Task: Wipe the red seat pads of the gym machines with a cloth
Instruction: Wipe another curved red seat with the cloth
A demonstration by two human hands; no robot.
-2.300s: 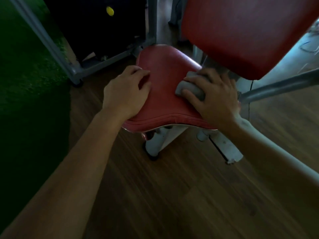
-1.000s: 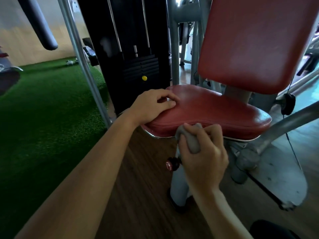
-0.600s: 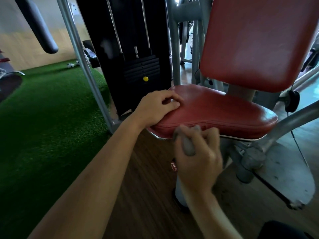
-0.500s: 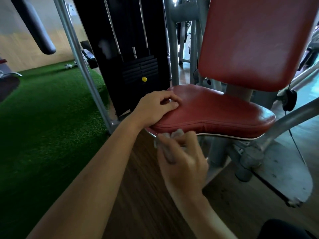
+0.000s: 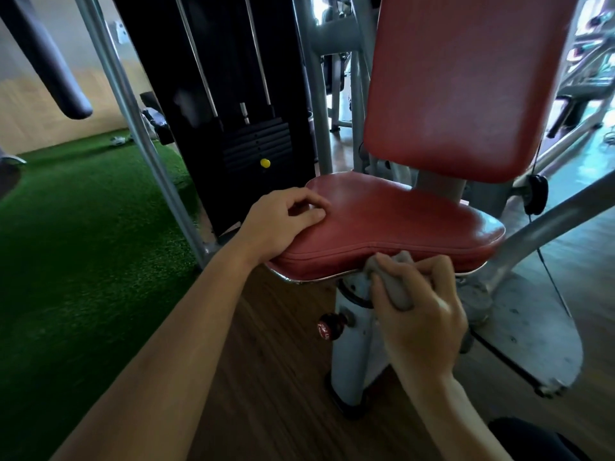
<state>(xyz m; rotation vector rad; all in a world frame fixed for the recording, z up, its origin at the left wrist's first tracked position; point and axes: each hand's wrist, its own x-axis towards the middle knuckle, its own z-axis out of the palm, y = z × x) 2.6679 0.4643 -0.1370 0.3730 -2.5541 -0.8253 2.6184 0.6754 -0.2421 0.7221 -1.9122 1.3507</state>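
- Green turf (image 5: 83,244) at far left, outside the job; just right of it, a black weight stack (image 5: 233,111) with a yellow pin (image 5: 265,163).
- Braces the seat (image 5: 399,221) with the left hand (image 5: 283,224) at the pad's left edge: fingers loosely bent, tips on the red vinyl, grasping nothing.
- Shows a red knob (image 5: 327,327) on the post (image 5: 352,354) under the seat, apart from both hands.
- Presses the cloth (image 5: 392,287), a grey wad, against the seat's front edge, right at the chrome rim (image 5: 299,279); touches the pad there, lower half buried in the fist.
- Clenches the right hand (image 5: 419,314) round that cloth, fingers wrapped over it, thumb on the near side.
- Reads as the edge-wiping step on this seat, front rim in hand.
- Calls next for a sideways run along the front edge under firm pressure, cloth kept on vinyl and off the post, left hand steadying the pad.
- Leaves the back (image 5: 466,88), upright above and right of the seat, untouched by either hand; likely the following surface.
- Counts two hands, one cloth, two red pads (seat and back), one pin, one knob.
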